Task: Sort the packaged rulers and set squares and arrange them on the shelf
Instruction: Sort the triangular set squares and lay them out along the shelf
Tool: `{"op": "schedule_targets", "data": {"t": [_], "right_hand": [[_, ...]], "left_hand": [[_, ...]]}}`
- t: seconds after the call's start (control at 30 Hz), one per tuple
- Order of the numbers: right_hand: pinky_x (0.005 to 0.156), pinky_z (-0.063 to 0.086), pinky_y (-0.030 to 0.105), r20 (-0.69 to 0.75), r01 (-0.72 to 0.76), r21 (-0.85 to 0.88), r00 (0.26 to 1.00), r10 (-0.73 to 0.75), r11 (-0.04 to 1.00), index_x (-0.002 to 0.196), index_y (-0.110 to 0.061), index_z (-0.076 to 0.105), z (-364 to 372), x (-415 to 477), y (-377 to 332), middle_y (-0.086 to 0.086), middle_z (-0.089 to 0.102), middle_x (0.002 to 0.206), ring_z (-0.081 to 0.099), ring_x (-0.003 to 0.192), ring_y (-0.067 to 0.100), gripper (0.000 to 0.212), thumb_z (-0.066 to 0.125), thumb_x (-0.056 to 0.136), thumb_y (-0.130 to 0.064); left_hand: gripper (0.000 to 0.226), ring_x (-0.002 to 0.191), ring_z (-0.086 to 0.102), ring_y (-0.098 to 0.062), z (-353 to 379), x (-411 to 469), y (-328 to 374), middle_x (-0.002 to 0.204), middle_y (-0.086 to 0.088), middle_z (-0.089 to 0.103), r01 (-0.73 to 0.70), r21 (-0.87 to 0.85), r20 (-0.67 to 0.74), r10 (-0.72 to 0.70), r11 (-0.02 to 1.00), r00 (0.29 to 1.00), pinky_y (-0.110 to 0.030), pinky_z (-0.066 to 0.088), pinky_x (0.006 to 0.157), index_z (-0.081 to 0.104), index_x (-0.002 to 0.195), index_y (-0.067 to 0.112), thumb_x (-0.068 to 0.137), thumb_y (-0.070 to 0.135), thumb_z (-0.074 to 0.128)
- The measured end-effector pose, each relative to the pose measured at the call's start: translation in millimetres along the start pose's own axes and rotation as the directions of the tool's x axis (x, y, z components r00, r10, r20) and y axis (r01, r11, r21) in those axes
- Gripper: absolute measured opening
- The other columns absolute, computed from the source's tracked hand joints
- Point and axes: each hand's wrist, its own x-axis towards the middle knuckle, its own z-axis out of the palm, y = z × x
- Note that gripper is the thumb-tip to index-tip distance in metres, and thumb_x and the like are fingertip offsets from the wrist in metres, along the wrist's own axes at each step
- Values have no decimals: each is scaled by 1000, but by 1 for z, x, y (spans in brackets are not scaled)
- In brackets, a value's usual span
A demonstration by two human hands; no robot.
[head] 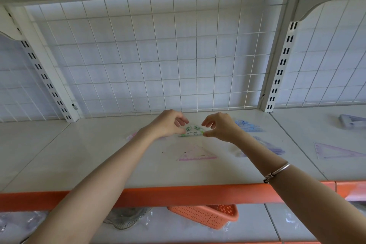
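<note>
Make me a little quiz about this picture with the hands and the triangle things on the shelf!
1. Which colour is the set square that the left hand and right hand pinch at its ends? A pink, B green, C blue.
2. True or false: the basket stands on the same shelf as that set square.
3. Fill the gap: the bracelet is on the ___ arm.
Key: 1 B. 2 False, the basket is one level lower. 3 right.
</note>
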Motion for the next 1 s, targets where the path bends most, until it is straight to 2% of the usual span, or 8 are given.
{"op": "schedule_targets", "data": {"t": [0.13, 0.27, 0.33, 0.4, 0.5, 0.57, 0.73, 1.0], "right_hand": [[70, 41, 11, 107, 29, -3, 994, -29, 1000, 104, -13, 71, -2, -13, -1, 2, 70, 100, 58, 82, 7, 34, 80, 74, -25], [71, 37, 13, 188, 37, -13, 982, -34, 999, 107, -14, 70, 1, -25, -5, -3, 66, 95, 55, 80, 6, 38, 80, 73, -29], [73, 36, 15, 197, 58, -42, 979, -49, 997, 110, -15, 69, 5, -32, -8, -3, 62, 95, 53, 82, 7, 39, 78, 75, -30], [75, 36, 19, 175, 101, -74, 981, -87, 992, 113, -17, 68, 12, -40, -8, -1, 63, 105, 55, 89, 11, 34, 73, 81, -28], [92, 38, 26, 154, 186, -130, 974, -165, 974, 118, -18, 66, 18, -54, -8, -2, 62, 122, 55, 109, 17, 29, 60, 91, -26], [101, 35, 30, 161, 217, -163, 968, -191, 962, 118, -18, 65, 20, -59, -7, -4, 61, 127, 51, 116, 18, 27, 54, 94, -24], [100, 37, 31, 150, 246, -173, 963, -222, 954, 116, -15, 68, 23, -65, -6, -6, 62, 127, 51, 115, 20, 27, 48, 98, -20], [100, 36, 24, 125, 262, -189, 962, -242, 946, 120, -14, 66, 26, -72, -6, -5, 60, 129, 48, 117, 18, 29, 46, 99, -18]], "left_hand": [[39, 83, 60, -8, 4, -15, 10, 99, 3, 68, -34, 5, 101, 33, 999, 994, -13, 48, 73, 69, 110, 18, 73, 21, 82], [59, 93, 59, -11, 15, -29, 16, 105, 7, 64, -3, 85, 177, -12, 996, 984, -28, 51, 82, 63, 122, 19, 69, 34, 84], [59, 93, 55, -10, 23, -37, 15, 109, 5, 61, -10, 124, 154, -10, 992, 988, -24, 47, 80, 60, 126, 18, 74, 35, 81], [50, 99, 54, -12, 29, -47, 13, 112, 1, 58, -43, 151, 102, 28, 988, 994, -22, 41, 81, 60, 126, 17, 81, 33, 75], [39, 118, 51, -17, 35, -60, 5, 125, -2, 57, -98, 176, 24, 95, 980, 995, -25, 37, 98, 61, 125, 15, 89, 31, 66], [33, 121, 50, -19, 35, -65, -2, 127, -4, 57, -107, 195, -14, 112, 975, 994, -30, 35, 103, 63, 123, 14, 92, 27, 61], [26, 118, 54, -20, 30, -70, -12, 122, -4, 61, -86, 202, -146, 117, 976, 982, -30, 37, 101, 66, 117, 13, 94, 13, 56], [26, 113, 55, -19, 30, -74, -13, 120, 0, 62, -57, 205, -175, 94, 977, 980, -29, 39, 97, 66, 117, 16, 93, 16, 57]]}}
